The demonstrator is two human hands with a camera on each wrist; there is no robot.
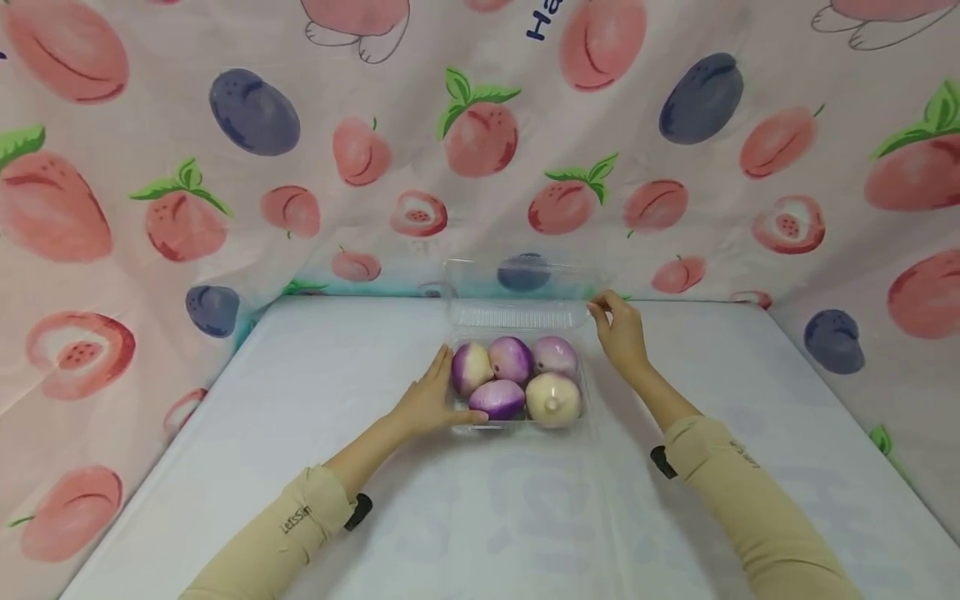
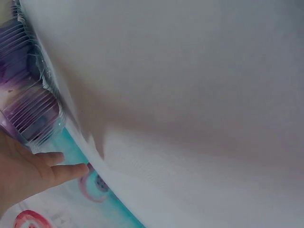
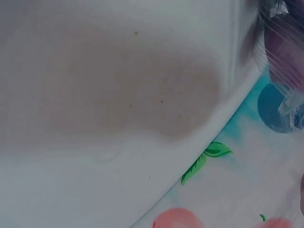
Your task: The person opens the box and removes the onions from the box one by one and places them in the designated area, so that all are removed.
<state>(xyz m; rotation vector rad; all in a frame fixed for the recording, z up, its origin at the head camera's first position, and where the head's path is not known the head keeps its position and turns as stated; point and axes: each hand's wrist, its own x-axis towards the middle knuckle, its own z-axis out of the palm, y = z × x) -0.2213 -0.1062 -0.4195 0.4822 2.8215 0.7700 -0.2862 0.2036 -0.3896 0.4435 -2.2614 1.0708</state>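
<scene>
A clear plastic clamshell box (image 1: pixel 591 408) stands on the table, its ribbed lid (image 1: pixel 517 315) raised at the back. Inside sit several round purple-and-white vegetables that look like onions or turnips; a mostly white one (image 1: pixel 553 400) at front right has a small nub. My left hand (image 1: pixel 429 404) rests against the box's left side with straight fingers, its thumb along the front edge. At the lid's right edge, my right hand (image 1: pixel 621 333) pinches the plastic between thumb and forefinger. In the left wrist view, the box's ribbed wall (image 2: pixel 35 111) shows beside extended fingers (image 2: pixel 69 172).
A white-covered table (image 1: pixel 337 358) lies under the box. Behind it and at both sides hangs a pink cloth (image 1: pixel 480 225) printed with fruit, meeting the table's back edge just behind the lid.
</scene>
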